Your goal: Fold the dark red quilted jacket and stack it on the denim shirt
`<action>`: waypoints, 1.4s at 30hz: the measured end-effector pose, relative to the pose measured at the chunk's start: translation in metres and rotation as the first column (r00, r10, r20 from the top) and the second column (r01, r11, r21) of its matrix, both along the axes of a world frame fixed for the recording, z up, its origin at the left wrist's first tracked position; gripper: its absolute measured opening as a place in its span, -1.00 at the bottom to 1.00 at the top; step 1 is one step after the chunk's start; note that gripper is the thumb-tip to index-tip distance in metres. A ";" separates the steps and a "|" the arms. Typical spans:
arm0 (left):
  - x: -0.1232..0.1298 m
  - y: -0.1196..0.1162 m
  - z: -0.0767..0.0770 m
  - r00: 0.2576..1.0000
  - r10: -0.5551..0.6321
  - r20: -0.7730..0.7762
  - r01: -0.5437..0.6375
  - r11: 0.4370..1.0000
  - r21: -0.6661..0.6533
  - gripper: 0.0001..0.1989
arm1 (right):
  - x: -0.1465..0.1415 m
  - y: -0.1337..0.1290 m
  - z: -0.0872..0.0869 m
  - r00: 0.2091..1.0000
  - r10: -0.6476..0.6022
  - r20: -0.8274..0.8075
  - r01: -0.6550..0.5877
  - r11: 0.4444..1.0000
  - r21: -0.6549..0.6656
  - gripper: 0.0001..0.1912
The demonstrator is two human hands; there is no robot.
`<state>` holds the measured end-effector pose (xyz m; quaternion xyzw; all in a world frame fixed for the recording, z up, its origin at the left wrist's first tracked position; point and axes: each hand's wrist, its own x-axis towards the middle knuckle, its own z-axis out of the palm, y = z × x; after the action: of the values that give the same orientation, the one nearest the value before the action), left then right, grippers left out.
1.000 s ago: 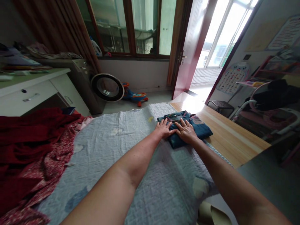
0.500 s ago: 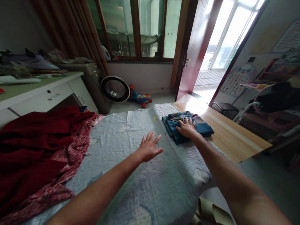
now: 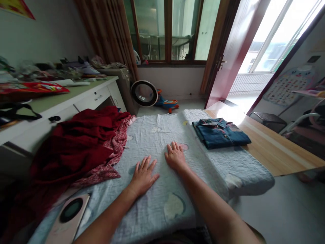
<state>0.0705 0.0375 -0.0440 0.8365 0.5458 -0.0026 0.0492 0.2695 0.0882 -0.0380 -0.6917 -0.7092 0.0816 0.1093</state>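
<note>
Pale cloth (image 3: 154,139), hands (image 3: 143,174) (image 3: 175,156) spread over it, folded blue shirt (image 3: 220,135) nearby

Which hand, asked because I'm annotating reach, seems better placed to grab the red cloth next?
Probably the left hand: it is open, holds nothing and lies on the pale quilt, nearer the red cloth. The right hand, also empty, is farther from it, toward the folded blue garment.
</note>
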 end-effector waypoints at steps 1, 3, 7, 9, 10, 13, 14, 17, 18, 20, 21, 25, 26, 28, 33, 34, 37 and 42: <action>-0.001 -0.003 -0.004 1.000 0.000 0.019 -0.001 0.999 0.040 -0.38 | -0.001 -0.001 -0.004 1.000 -0.008 0.015 0.008 1.000 0.020 -0.50; -0.001 -0.007 -0.009 0.998 -0.005 0.057 -0.001 0.995 0.104 -0.39 | -0.001 -0.003 -0.008 0.999 -0.014 0.043 0.012 0.999 0.050 -0.52; -0.002 -0.009 -0.011 0.991 -0.017 0.129 -0.003 0.989 0.151 -0.40 | -0.002 -0.002 -0.010 0.995 -0.017 0.096 0.010 0.997 0.074 -0.55; -0.003 -0.009 -0.012 0.987 -0.024 0.160 -0.002 0.987 0.160 -0.41 | -0.002 -0.001 -0.010 0.992 -0.018 0.121 0.008 0.996 0.086 -0.56; -0.004 -0.010 -0.011 0.984 -0.025 0.174 -0.004 0.987 0.163 -0.42 | -0.002 -0.001 -0.011 0.991 -0.015 0.131 0.003 0.996 0.089 -0.56; -0.006 -0.011 -0.010 0.977 -0.024 0.212 -0.011 0.986 0.164 -0.44 | -0.002 0.000 -0.014 0.989 -0.005 0.150 -0.012 0.994 0.107 -0.57; -0.007 -0.012 -0.010 0.974 -0.025 0.223 -0.012 0.987 0.162 -0.44 | -0.001 0.000 -0.015 0.988 -0.001 0.155 -0.017 0.993 0.115 -0.58; -0.008 -0.012 -0.008 0.968 -0.028 0.249 -0.011 0.988 0.152 -0.45 | 0.000 0.001 -0.017 0.986 0.006 0.169 -0.030 0.990 0.135 -0.58; -0.008 -0.012 -0.007 0.966 -0.027 0.257 -0.012 0.989 0.150 -0.46 | 0.000 0.001 -0.017 0.985 0.007 0.173 -0.031 0.990 0.136 -0.57; -0.007 -0.013 -0.007 0.961 -0.024 0.275 -0.019 0.988 0.152 -0.47 | 0.000 0.001 -0.017 0.984 0.005 0.177 -0.027 0.992 0.126 -0.55; -0.007 -0.013 -0.007 0.958 -0.022 0.286 -0.023 0.988 0.153 -0.47 | 0.000 0.002 -0.017 0.984 0.003 0.179 -0.025 0.993 0.118 -0.55; -0.006 -0.010 -0.006 0.937 -0.018 0.350 -0.026 0.993 0.119 -0.49 | -0.001 0.002 -0.015 0.982 0.012 0.186 -0.035 0.992 0.118 -0.54; -0.009 -0.007 -0.003 0.927 -0.016 0.374 -0.018 0.996 0.085 -0.51 | -0.002 0.001 -0.014 0.982 0.014 0.189 -0.038 0.991 0.125 -0.54; -0.020 0.001 0.007 0.898 0.024 0.439 -0.040 0.999 0.027 -0.58 | -0.002 0.001 -0.013 0.981 0.015 0.194 -0.041 0.990 0.131 -0.55; -0.081 0.016 0.055 0.775 0.273 0.570 -0.457 0.865 0.207 -0.59 | -0.003 0.000 -0.009 0.983 0.020 0.181 -0.041 0.993 0.111 -0.55; -0.095 0.016 0.064 0.758 0.332 0.561 -0.536 0.807 0.248 -0.56 | -0.003 0.000 -0.009 0.984 0.020 0.178 -0.039 0.993 0.107 -0.55; -0.128 0.009 0.081 0.728 0.557 0.400 -0.674 0.690 0.265 -0.49 | -0.003 0.002 -0.009 0.985 0.015 0.174 -0.030 0.996 0.085 -0.55; -0.151 0.004 0.075 0.704 0.696 0.139 -0.709 0.677 0.199 -0.57 | -0.002 0.003 -0.012 0.986 0.001 0.170 -0.016 0.996 0.085 -0.53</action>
<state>-0.0806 0.0410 0.0312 0.5623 0.8195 0.1031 -0.0398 0.2674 0.0912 -0.0505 -0.6878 -0.7217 -0.0076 0.0779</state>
